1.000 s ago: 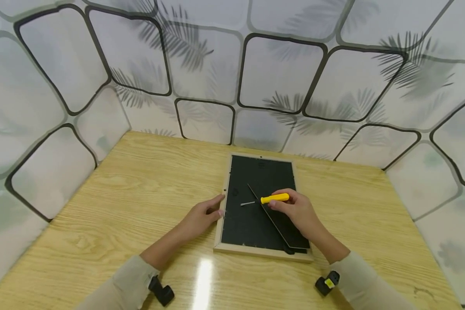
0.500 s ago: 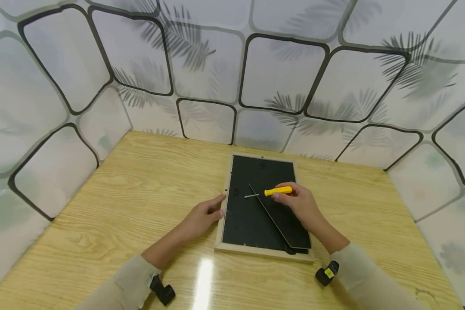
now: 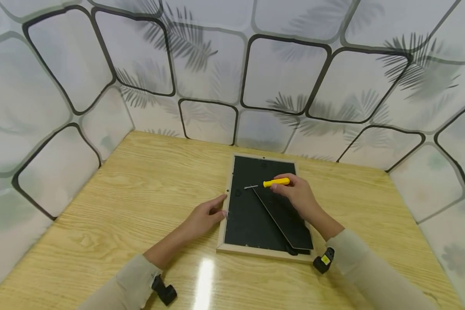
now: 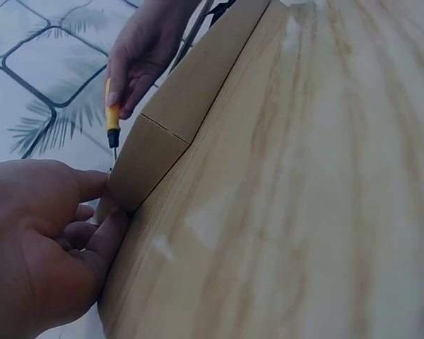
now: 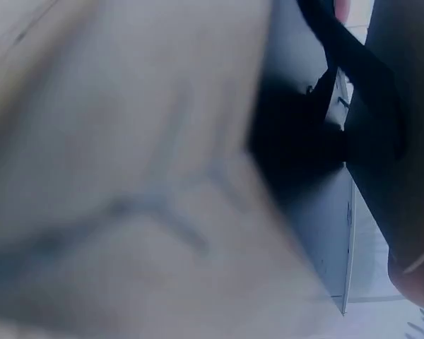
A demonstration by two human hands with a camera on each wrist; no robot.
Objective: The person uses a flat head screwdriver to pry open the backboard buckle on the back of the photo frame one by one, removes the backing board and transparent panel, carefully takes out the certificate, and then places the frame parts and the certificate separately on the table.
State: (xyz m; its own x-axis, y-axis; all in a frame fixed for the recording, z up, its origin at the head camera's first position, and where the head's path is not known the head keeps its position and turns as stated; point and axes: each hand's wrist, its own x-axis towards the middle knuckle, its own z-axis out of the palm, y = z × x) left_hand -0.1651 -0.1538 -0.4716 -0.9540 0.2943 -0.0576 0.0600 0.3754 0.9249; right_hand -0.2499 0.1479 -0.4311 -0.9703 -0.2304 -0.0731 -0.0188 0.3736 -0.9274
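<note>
A wooden picture frame [image 3: 265,252] lies back side up on the table, its black backing board [image 3: 248,228] showing. Aslant over the board's right part stands the black easel leg [image 3: 283,215], raised from it along one edge. My right hand [image 3: 300,196] grips a yellow-handled screwdriver [image 3: 277,182] above the board, shaft pointing left, the tip overlapping the top of the leg. My left hand [image 3: 199,221] rests against the frame's left side, index finger and thumb touching the wood. In the left wrist view the left hand [image 4: 42,240] is at the wooden edge, with the screwdriver [image 4: 112,106] beyond.
The light wood table [image 3: 147,172] meets a patterned fabric wall [image 3: 205,120] behind the frame and at both sides. Small black cameras sit at both wrists, the right one [image 3: 323,260] close to the frame's lower right corner. Much of the right wrist view is blurred.
My right hand has moved up and away across the board with the screwdriver, whose tip has gone from beside the leg to near its top. The left hand stays against the frame.
</note>
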